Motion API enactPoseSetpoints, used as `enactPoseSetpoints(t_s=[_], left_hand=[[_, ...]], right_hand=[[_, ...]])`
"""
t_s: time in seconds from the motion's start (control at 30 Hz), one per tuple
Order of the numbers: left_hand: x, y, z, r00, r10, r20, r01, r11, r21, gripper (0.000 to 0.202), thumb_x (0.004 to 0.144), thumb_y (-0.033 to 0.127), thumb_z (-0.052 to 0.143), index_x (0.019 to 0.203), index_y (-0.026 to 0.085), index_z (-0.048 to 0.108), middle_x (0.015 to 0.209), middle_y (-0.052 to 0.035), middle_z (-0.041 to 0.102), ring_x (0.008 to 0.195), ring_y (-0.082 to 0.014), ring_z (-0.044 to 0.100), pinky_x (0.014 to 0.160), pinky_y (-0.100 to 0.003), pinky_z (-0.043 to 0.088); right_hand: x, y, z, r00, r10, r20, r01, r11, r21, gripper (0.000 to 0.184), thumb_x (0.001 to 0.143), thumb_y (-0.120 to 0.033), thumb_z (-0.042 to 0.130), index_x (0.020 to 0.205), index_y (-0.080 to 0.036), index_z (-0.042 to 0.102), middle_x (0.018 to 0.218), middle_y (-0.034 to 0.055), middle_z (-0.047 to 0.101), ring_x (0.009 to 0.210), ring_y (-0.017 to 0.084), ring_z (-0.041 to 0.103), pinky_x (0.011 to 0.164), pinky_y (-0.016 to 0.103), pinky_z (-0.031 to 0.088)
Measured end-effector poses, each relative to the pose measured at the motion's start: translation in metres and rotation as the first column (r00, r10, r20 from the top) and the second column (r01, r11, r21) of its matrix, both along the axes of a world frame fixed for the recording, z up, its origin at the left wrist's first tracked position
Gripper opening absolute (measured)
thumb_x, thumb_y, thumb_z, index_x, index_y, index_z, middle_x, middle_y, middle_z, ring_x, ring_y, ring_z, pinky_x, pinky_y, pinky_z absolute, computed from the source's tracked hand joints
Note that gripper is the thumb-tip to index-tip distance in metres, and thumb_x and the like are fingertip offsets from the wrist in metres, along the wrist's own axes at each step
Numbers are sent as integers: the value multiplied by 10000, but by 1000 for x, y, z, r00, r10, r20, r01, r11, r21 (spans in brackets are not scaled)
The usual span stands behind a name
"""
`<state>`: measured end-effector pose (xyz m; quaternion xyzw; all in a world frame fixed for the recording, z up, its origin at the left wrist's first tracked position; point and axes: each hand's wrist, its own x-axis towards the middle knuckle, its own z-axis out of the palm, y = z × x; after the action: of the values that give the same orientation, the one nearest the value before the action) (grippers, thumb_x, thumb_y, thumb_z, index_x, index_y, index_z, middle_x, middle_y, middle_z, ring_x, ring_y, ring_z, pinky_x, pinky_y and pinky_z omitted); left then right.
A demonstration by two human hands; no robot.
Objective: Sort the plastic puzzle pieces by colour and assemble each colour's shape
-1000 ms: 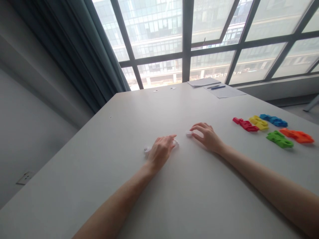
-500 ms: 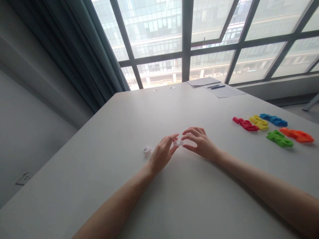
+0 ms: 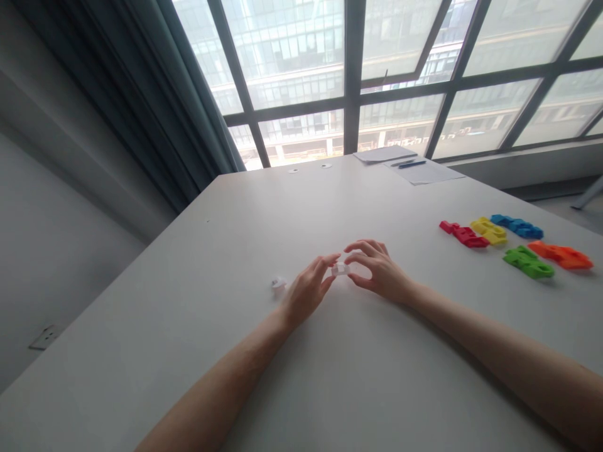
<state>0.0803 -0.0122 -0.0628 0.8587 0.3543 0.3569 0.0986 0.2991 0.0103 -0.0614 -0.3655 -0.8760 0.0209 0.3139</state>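
A small white faceted plastic piece (image 3: 340,269) is held up between my two hands, just above the white table. My left hand (image 3: 308,285) pinches its left end between thumb and fingers. The thumb and fingertips of my right hand (image 3: 377,269) close around its right end, the other fingers curved above. Another small white piece (image 3: 278,286) lies on the table, just left of my left hand. The exact shape of the held piece is too small to make out.
To the right on the table (image 3: 282,207) lie chunky plastic pieces: red (image 3: 466,236), yellow (image 3: 490,231), blue (image 3: 517,226), green (image 3: 528,262) and orange (image 3: 563,255). Papers (image 3: 426,174) and pens (image 3: 411,164) rest at the far edge by the window.
The white piece and my left fingertips have shifted slightly right, so the piece reaches further between my right thumb and fingers. The other pieces stay where they were.
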Motion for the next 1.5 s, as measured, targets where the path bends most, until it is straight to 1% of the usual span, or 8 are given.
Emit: enactPoseSetpoints(t_s=[0.2, 0.37, 0.47, 0.6, 0.7, 0.87, 1.03, 1.5], left_hand=[[1, -2, 8, 989, 40, -145, -31, 997, 66, 416, 888, 81, 526, 1273, 209, 437, 1185, -99, 586, 1107, -227, 588, 944, -408, 521], [-3, 2, 20, 964, 137, -228, -119, 989, 91, 204, 869, 76, 543, 1034, 184, 591, 1196, -111, 560, 1116, -250, 570, 971, -459, 496], [-13, 8, 29, 963, 163, -216, -167, 986, -3, 134, 880, 120, 550, 980, 178, 617, 1146, -110, 571, 1107, -256, 570, 958, -459, 495], [-37, 21, 48, 974, 27, -225, -85, 963, -254, 165, 886, 281, 584, 1018, 199, 638, 1169, -102, 580, 1093, -237, 587, 982, -421, 473], [-59, 29, 64, 971, -36, -235, -71, 900, -430, 255, 881, 406, 564, 1041, 226, 649, 1196, -82, 585, 1127, -233, 567, 987, -390, 463], [-95, 34, 81, 934, -96, -343, -174, 718, -674, 337, 781, 479, 641, 1026, 248, 668, 1178, -40, 617, 1109, -229, 567, 958, -316, 448], [-109, 35, 82, 904, -77, -422, -289, 616, -732, 420, 672, 451, 714, 1038, 250, 670, 1165, -53, 613, 1107, -263, 546, 902, -314, 460], [-106, 41, 67, 875, -33, -483, -330, 688, -646, 230, 631, 359, 690, 809, 213, 679, 947, -27, 589, 960, -228, 557, 829, -291, 452]], right_hand=[[5, 6, -5, 996, -88, 25, 88, 996, -22, 106, 874, -300, 588, 937, -262, 664, 1214, 70, 601, 1196, 272, 464, 977, 474, 360], [6, 9, -9, 990, -127, 55, 129, 991, -32, 122, 880, -322, 585, 926, -251, 673, 1217, 82, 601, 1187, 283, 462, 958, 486, 362], [5, 9, -8, 989, -136, 66, 139, 989, -42, 130, 889, -317, 574, 936, -245, 671, 1212, 88, 603, 1174, 282, 470, 940, 487, 365], [4, 8, -6, 988, -143, 60, 146, 988, -51, 146, 909, -322, 549, 927, -247, 673, 1181, 86, 616, 1162, 279, 475, 933, 483, 359], [4, 8, -5, 987, -152, 44, 155, 986, -68, 147, 910, -332, 551, 904, -252, 675, 1159, 82, 626, 1151, 276, 480, 933, 479, 355], [7, 10, -8, 987, -161, 26, 162, 984, -72, 149, 901, -358, 569, 884, -262, 682, 1160, 76, 631, 1145, 277, 494, 932, 480, 352], [8, 12, -11, 982, -189, 4, 189, 981, -47, 175, 900, -398, 569, 933, -261, 672, 1160, 74, 634, 1122, 269, 514, 918, 469, 357], [7, 12, -10, 985, -166, -41, 164, 985, -56, 211, 927, -416, 512, 912, -262, 655, 1139, 78, 639, 1099, 266, 529, 924, 475, 357]])
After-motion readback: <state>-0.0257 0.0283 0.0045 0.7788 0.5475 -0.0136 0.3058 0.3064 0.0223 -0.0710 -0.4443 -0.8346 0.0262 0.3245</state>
